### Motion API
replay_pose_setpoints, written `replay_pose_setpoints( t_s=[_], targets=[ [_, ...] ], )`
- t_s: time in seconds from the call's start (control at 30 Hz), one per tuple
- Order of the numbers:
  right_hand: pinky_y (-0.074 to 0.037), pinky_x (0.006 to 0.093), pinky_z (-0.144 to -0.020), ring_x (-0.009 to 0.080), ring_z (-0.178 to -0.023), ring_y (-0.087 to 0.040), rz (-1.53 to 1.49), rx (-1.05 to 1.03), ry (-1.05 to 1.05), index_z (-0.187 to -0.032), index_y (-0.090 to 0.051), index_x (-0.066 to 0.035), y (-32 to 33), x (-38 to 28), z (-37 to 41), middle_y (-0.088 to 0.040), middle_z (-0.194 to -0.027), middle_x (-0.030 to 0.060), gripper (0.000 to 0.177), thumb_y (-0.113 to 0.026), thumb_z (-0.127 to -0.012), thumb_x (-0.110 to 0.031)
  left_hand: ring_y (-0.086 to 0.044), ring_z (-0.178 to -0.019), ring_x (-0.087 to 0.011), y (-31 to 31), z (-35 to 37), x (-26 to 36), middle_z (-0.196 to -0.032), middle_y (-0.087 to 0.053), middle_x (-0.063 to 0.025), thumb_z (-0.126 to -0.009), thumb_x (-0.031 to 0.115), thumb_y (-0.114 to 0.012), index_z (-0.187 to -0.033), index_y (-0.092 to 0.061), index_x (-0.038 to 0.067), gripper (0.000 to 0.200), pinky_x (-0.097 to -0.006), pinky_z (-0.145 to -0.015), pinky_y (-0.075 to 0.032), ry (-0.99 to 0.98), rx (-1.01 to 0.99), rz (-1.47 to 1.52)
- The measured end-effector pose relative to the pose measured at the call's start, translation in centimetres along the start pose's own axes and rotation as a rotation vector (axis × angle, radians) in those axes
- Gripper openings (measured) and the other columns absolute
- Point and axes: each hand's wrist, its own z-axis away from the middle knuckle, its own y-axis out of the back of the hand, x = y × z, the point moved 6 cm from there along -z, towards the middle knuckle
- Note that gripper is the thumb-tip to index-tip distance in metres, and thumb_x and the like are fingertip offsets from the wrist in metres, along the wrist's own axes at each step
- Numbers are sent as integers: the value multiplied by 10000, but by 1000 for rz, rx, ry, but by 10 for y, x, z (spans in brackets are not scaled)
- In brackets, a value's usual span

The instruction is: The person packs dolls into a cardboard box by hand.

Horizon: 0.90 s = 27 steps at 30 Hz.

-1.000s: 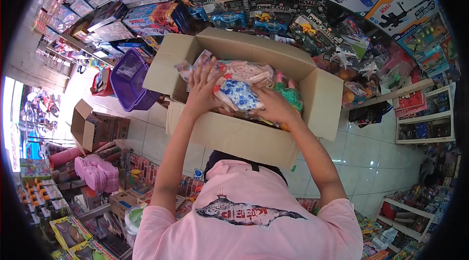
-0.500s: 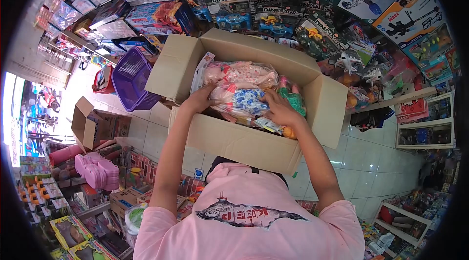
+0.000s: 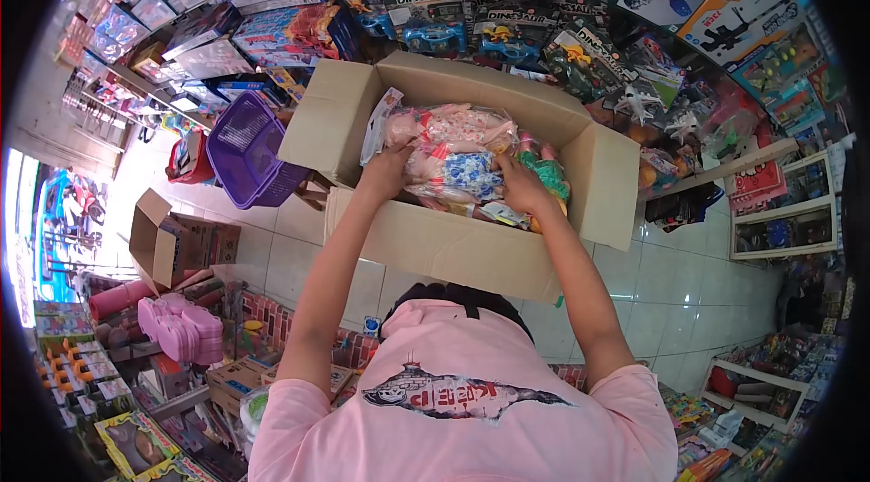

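Note:
An open cardboard box [image 3: 435, 249] stands in front of me with bagged dolls inside. One doll in a blue-and-white flowered dress [image 3: 468, 176] lies across the top in clear plastic, between my hands. My left hand [image 3: 385, 174] grips its left end, fingers curled over the wrap. At its other end my right hand [image 3: 523, 183] holds on, thumb and fingers bent round the plastic. Behind it lies a doll in a pink patterned dress [image 3: 467, 126]. A doll in green [image 3: 546, 172] rests at the right inside the box.
Purple plastic baskets [image 3: 243, 151] stand left of the box, with another open carton [image 3: 172, 242] lower left. Packaged dinosaur toys [image 3: 430, 24] line the shelf behind. Stacked pink cases [image 3: 181, 328] sit at the left, and a white-framed rack [image 3: 787, 210] stands at the right.
The doll in the blue flowered dress has shifted slightly up and to the right, with both hands moving along with it. The view has shifted a little.

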Motion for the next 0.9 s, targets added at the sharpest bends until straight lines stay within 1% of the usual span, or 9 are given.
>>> replay_pose_setpoints(
  t_s=[0.13,0.2,0.27,0.37,0.43,0.53,0.7,0.83,0.9],
  targets=[
    [-351,566,-1054,335,-1305,-448,-16,196,17,-1252,-489,-104,9,-7,34,-482,-1366,145,451,-660,-836,-75,-547,-1189,-354,14,22,26,-1301,-572,-151,-810,170,-703,-1247,-580,40,472,-451,-991,-444,-162,180,-87],
    [-333,554,-1078,344,-1315,-437,22,315,53,-1272,-502,-84,13,-23,62,-471,-1389,160,465,-656,-834,-74,-513,-1227,-309,29,46,42,-1322,-543,-111,-821,130,-662,-1230,-576,49,426,-445,-979,-435,-224,411,-3],
    [-318,460,-1115,382,-1354,-387,60,553,32,-1291,-522,-27,29,-49,105,-426,-1451,192,469,-651,-843,-76,-463,-1282,-327,29,81,50,-1359,-524,-115,-856,152,-636,-1276,-551,53,440,-457,-1030,-396,-223,428,23],
    [-259,494,-1144,408,-1404,-307,47,795,-107,-1381,-459,-30,20,-71,154,-358,-1504,201,555,-630,-858,-103,-346,-1395,-340,13,135,54,-1491,-413,-118,-871,237,-652,-1404,-459,74,590,-476,-1120,-302,-269,432,-85],
    [-241,506,-1149,415,-1416,-281,71,816,-150,-1410,-427,-33,2,-80,179,-323,-1523,201,589,-626,-862,-119,-203,-1477,-321,-10,164,46,-1587,-268,-101,-862,342,-677,-1499,-342,111,756,-491,-1175,-201,-263,247,-34],
    [-203,546,-1156,432,-1448,-204,114,800,-211,-1491,-322,-58,-37,-77,213,-227,-1573,202,706,-632,-868,-180,-149,-1494,-337,-26,188,36,-1604,-224,-112,-806,416,-729,-1518,-315,123,874,-519,-1183,-152,-237,182,-28],
    [-162,580,-1164,416,-1468,-162,175,593,-361,-1540,-268,-168,-78,-82,244,-159,-1604,183,836,-698,-844,-339,-213,-1479,-304,-37,194,27,-1585,-288,-65,-793,297,-761,-1472,-400,134,787,-513,-1172,-216,-272,314,-110],
    [-182,565,-1167,387,-1470,-180,239,561,-443,-1533,-298,-209,-84,-82,252,-171,-1608,146,790,-684,-861,-361,-257,-1465,-277,-32,193,25,-1569,-326,-40,-790,175,-740,-1444,-441,141,720,-486,-1163,-259,-251,332,-89],
    [-225,555,-1158,369,-1445,-257,341,687,-383,-1472,-418,-206,-79,-79,253,-297,-1568,124,677,-689,-856,-281,-265,-1463,-264,-32,198,21,-1566,-333,-33,-774,143,-738,-1446,-439,145,736,-472,-1161,-270,-272,352,-132]
  ],
)
